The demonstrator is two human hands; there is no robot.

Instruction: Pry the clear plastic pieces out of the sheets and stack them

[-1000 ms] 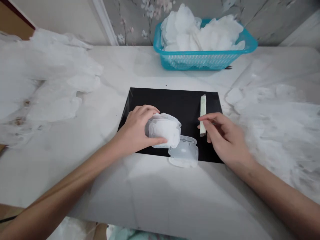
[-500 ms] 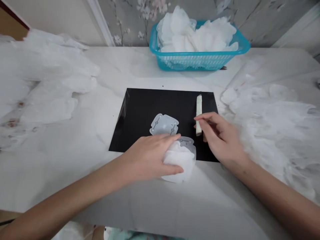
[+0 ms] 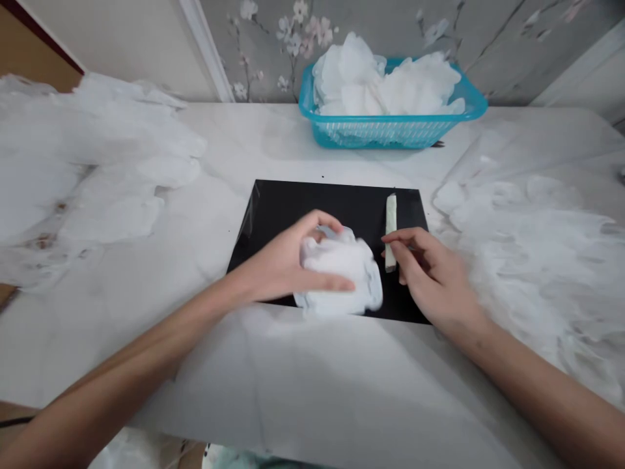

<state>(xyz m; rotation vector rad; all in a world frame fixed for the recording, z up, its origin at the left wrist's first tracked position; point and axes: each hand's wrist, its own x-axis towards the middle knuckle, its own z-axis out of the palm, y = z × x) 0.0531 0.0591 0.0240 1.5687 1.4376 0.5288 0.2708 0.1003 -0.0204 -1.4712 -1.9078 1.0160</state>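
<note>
Our L hand (image 3: 286, 264) reaches in from left, palm down, fingers + thumb clasped round white plastic piece (image 3: 342, 277), blurred, at near edge of black mat (image 3: 288, 202). Our R hand (image 3: 430, 273) curled, fingertips pinching near end of pale stick (image 3: 391, 225); its long axis runs near-to-far.

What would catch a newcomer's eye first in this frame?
Most striking is the black mat at the centre of the white table, where the left hand grips a blurred white plastic piece. Just right of it, the right hand has its fingers at a pale stick lying on the mat. Behind, a turquoise basket heaped with white pieces stands at the wall.
</note>
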